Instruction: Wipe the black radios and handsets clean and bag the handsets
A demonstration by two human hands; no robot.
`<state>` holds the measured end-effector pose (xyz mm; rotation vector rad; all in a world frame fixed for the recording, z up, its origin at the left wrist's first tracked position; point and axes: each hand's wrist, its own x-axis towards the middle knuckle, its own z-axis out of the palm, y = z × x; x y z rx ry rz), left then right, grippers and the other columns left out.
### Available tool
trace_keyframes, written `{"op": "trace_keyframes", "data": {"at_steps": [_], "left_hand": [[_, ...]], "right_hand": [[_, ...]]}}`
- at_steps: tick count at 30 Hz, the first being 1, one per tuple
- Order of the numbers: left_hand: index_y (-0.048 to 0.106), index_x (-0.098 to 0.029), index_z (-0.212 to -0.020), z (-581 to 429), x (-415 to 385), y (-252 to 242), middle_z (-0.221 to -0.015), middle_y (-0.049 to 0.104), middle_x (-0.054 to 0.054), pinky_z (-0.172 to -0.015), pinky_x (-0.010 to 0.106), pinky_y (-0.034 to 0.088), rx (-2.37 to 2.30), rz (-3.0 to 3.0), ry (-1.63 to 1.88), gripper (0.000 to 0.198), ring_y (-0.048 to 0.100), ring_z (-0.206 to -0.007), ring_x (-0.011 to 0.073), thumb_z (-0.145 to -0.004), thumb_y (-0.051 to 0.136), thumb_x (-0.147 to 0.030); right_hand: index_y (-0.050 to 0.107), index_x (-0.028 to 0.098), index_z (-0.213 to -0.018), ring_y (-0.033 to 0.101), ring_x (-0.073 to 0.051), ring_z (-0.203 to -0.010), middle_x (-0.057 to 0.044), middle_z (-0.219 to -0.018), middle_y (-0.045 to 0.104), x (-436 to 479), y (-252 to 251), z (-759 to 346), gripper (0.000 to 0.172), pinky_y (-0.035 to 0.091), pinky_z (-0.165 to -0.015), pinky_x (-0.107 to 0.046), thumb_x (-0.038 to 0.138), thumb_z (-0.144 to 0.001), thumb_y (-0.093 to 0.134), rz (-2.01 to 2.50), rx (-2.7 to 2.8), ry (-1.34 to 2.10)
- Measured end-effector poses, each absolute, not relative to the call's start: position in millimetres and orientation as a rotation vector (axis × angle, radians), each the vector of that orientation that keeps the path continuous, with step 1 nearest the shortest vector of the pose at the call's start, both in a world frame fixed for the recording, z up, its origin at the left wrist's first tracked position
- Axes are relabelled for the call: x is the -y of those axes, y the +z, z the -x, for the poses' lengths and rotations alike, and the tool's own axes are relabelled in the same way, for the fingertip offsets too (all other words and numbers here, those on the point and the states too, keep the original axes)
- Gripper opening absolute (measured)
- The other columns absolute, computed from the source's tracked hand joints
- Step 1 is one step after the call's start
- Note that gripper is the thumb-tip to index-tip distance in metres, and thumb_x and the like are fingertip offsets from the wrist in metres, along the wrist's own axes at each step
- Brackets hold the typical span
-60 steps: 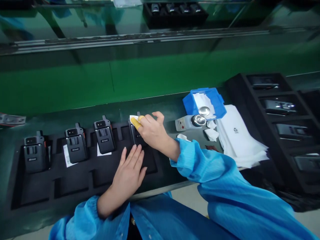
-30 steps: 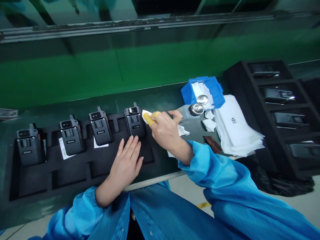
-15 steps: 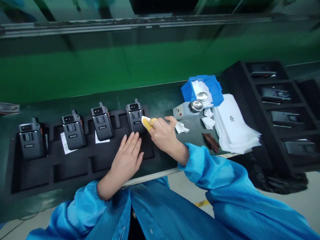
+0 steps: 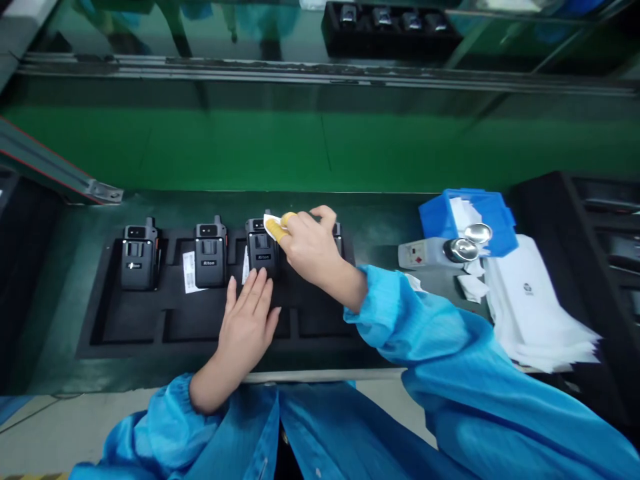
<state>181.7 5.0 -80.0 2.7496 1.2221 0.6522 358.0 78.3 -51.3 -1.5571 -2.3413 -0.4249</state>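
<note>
Several black handheld radios marked "Riton" stand in a row in a black foam tray [image 4: 131, 351]. My right hand [image 4: 315, 248], with yellow covers on its fingers, pinches a small white wipe [image 4: 268, 225] against the upper part of the third radio from the left [image 4: 261, 255]. My left hand [image 4: 247, 311] lies with its fingers stretched out, the tips at the bottom edge of that same radio. To the left sit two more radios, a nearer one [image 4: 211, 257] and a farther one [image 4: 139, 260]. The rightmost radio [image 4: 338, 239] is mostly hidden behind my right hand.
On the right are a blue bin [image 4: 503, 230] with white wipes, a bottle with a metal top [image 4: 425, 253], crumpled wipes [image 4: 473, 288] and a stack of white cloths [image 4: 533, 293]. A black foam tray [image 4: 555, 220] holding devices stands beyond. Behind the bench rises a green panel [image 4: 250, 147].
Both my hands have moved from the rightmost radio to the one on its left, the wipe still in my right hand. The camera view has shifted and levelled.
</note>
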Motion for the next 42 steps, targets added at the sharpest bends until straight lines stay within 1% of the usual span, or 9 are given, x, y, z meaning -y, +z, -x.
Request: {"op": "trace_keyframes", "data": {"at_steps": [3,10,14,20,25,28,33,38,42], "left_hand": [[0.044,-0.006,-0.132,-178,-8,-84,-0.132,0.055,0.021,-0.108,0.055,0.030,-1.241,-2.746,0.631,0.046,0.050,-0.125,0.0311,-0.089,0.047,-0.021],[0.041,-0.005,-0.135,-182,-7,-85,-0.133,0.054,0.021,-0.108,0.054,0.032,-1.241,-2.724,0.612,0.048,0.050,-0.125,0.0310,-0.089,0.046,-0.019],[0.035,-0.007,-0.140,-181,-6,-84,-0.135,0.053,0.020,-0.109,0.053,0.030,-1.254,-2.684,0.597,0.053,0.049,-0.127,0.0302,-0.089,0.044,-0.018],[0.035,-0.007,-0.140,-182,-6,-83,-0.133,0.054,0.019,-0.109,0.052,0.031,-1.241,-2.688,0.606,0.053,0.050,-0.126,0.0297,-0.089,0.045,-0.017],[0.033,-0.007,-0.140,-182,-6,-84,-0.133,0.054,0.020,-0.109,0.053,0.030,-1.242,-2.697,0.592,0.054,0.049,-0.126,0.0302,-0.089,0.044,-0.017],[0.039,-0.006,-0.136,-182,-7,-83,-0.132,0.055,0.020,-0.109,0.051,0.031,-1.250,-2.732,0.574,0.049,0.051,-0.125,0.0294,-0.089,0.045,-0.016],[0.049,-0.005,-0.127,-182,-8,-82,-0.130,0.057,0.020,-0.109,0.050,0.032,-1.234,-2.747,0.594,0.041,0.051,-0.124,0.0298,-0.087,0.047,-0.016],[0.041,-0.005,-0.135,-181,-8,-83,-0.132,0.055,0.020,-0.109,0.051,0.031,-1.218,-2.729,0.611,0.050,0.050,-0.125,0.0306,-0.087,0.048,-0.016],[0.033,-0.006,-0.140,-181,-8,-84,-0.132,0.055,0.020,-0.107,0.052,0.032,-1.223,-2.751,0.590,0.055,0.049,-0.126,0.0309,-0.088,0.047,-0.017]], "right_hand": [[0.069,0.018,-0.084,0.043,-0.017,-0.082,-0.004,-0.085,0.062,-94,-55,-344,0.028,0.013,-0.087,-0.040,0.014,-0.093,0.043,1.591,2.393,-0.380],[0.068,0.018,-0.087,0.043,-0.015,-0.078,-0.001,-0.075,0.059,-96,-51,-343,0.034,0.014,-0.087,-0.040,0.014,-0.095,0.036,1.376,2.518,-0.518],[0.069,0.019,-0.081,0.043,-0.014,-0.075,-0.001,-0.077,0.060,-91,-51,-357,0.034,0.013,-0.088,-0.040,0.014,-0.095,0.038,1.390,2.506,-0.576],[0.067,0.018,-0.070,0.042,-0.013,-0.072,0.000,-0.072,0.057,-83,-54,-360,0.033,0.015,-0.088,-0.039,0.011,-0.092,0.042,1.505,2.397,-0.622],[0.067,0.018,-0.078,0.044,-0.014,-0.075,-0.002,-0.082,0.061,-90,-56,-337,0.028,0.015,-0.089,-0.039,0.012,-0.091,0.044,1.454,2.393,-0.577],[0.067,0.018,-0.077,0.044,-0.014,-0.076,-0.002,-0.082,0.062,-92,-57,-336,0.030,0.014,-0.091,-0.039,0.010,-0.091,0.042,1.510,2.387,-0.558],[0.065,0.018,-0.067,0.043,-0.014,-0.073,-0.001,-0.073,0.058,-82,-59,-362,0.034,0.015,-0.089,-0.039,0.007,-0.089,0.041,1.644,2.357,-0.546],[0.066,0.018,-0.073,0.044,-0.014,-0.074,-0.001,-0.074,0.059,-82,-56,-360,0.031,0.015,-0.088,-0.039,0.010,-0.091,0.041,1.624,2.285,-0.639],[0.067,0.019,-0.078,0.045,-0.014,-0.076,-0.001,-0.080,0.061,-93,-56,-338,0.028,0.016,-0.089,-0.039,0.012,-0.091,0.043,1.461,2.347,-0.625]]}}
